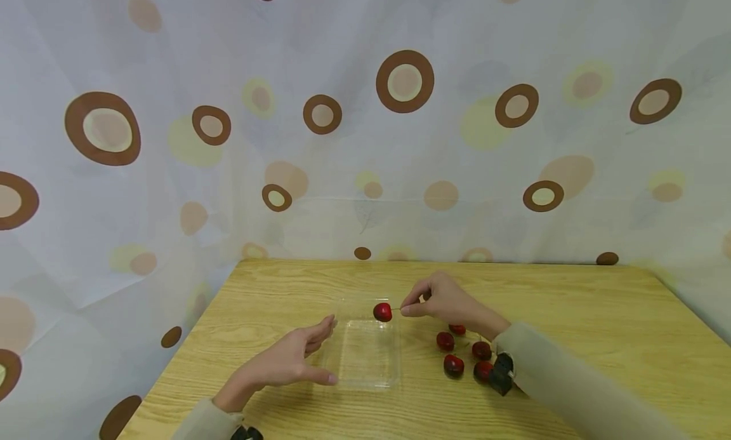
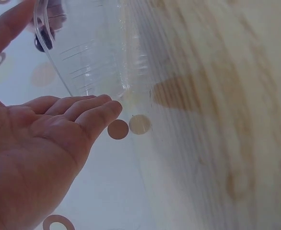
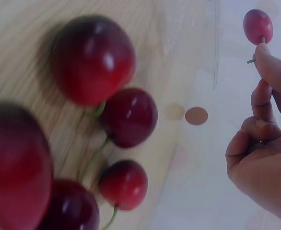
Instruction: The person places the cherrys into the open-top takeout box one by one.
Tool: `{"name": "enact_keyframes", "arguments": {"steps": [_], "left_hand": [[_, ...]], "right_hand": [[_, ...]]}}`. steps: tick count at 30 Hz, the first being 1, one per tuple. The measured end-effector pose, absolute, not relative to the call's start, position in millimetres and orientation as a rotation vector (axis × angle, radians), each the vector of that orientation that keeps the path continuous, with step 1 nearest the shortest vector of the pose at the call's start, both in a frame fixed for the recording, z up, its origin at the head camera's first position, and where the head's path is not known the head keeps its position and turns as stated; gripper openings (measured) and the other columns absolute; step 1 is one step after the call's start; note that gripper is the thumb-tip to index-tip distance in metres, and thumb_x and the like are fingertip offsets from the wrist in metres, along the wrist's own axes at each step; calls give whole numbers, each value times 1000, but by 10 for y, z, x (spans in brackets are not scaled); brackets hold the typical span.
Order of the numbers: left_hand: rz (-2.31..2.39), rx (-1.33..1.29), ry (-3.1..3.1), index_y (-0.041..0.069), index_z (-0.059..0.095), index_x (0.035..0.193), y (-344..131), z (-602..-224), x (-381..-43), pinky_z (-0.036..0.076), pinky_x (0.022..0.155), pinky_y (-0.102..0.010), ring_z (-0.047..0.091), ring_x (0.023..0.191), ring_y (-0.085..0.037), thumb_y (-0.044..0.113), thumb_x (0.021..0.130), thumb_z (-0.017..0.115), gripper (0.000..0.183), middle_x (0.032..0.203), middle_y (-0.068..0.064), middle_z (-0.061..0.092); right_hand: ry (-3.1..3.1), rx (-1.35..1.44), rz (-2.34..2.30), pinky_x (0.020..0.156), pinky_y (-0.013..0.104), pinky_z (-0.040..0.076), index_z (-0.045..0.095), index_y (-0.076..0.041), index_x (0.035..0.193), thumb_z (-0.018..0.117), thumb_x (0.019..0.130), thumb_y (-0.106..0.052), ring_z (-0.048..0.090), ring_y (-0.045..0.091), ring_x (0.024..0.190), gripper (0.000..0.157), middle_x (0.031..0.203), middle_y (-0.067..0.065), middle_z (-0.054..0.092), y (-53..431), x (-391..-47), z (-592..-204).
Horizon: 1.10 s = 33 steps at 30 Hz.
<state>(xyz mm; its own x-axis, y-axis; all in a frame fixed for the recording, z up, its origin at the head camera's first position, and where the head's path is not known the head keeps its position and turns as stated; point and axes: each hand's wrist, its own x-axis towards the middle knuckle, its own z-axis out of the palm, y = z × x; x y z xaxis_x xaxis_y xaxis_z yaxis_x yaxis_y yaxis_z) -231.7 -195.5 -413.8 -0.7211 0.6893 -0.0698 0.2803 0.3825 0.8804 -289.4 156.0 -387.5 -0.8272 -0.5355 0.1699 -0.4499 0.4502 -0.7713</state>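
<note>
My right hand pinches a dark red cherry by its thin stem, between thumb and index finger. That cherry hangs over the far right part of a clear plastic box and shows well in the right wrist view. At the box's left side is my left hand, its fingers extended and thumb spread apart. The left wrist view shows the left fingertips close to the box wall; whether they touch it I cannot tell. No contents show on the box's floor.
Several loose cherries with green stems lie on the wooden table right of the box, partly under the right forearm. Behind the table hangs a pale curtain patterned with brown rings and dots.
</note>
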Motion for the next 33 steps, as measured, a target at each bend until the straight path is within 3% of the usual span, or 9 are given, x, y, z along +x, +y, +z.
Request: {"name": "enact_keyframes", "arguments": {"steps": [24,33], "left_hand": [[1298,779,2211,-3,6,167,-1957,-4164,-2320,26,124,-55,21,157,-39,23,98,77,102,172,-23,12],[1307,766,2210,-2,8,167,-1942,-4145,-2320,28,124,-55,23,156,-39,24,97,78,103,172,-24,13]], "right_hand": [[2695,-891,-1287,61,27,48,85,-10,82,86,88,-6,58,14,71,7,83,-5,74,951,-2852,-4030],[2731,-835,-1252,61,28,44,85,-10,81,85,89,-6,51,16,70,9,77,-3,61,870,-2801,-4014]]}}
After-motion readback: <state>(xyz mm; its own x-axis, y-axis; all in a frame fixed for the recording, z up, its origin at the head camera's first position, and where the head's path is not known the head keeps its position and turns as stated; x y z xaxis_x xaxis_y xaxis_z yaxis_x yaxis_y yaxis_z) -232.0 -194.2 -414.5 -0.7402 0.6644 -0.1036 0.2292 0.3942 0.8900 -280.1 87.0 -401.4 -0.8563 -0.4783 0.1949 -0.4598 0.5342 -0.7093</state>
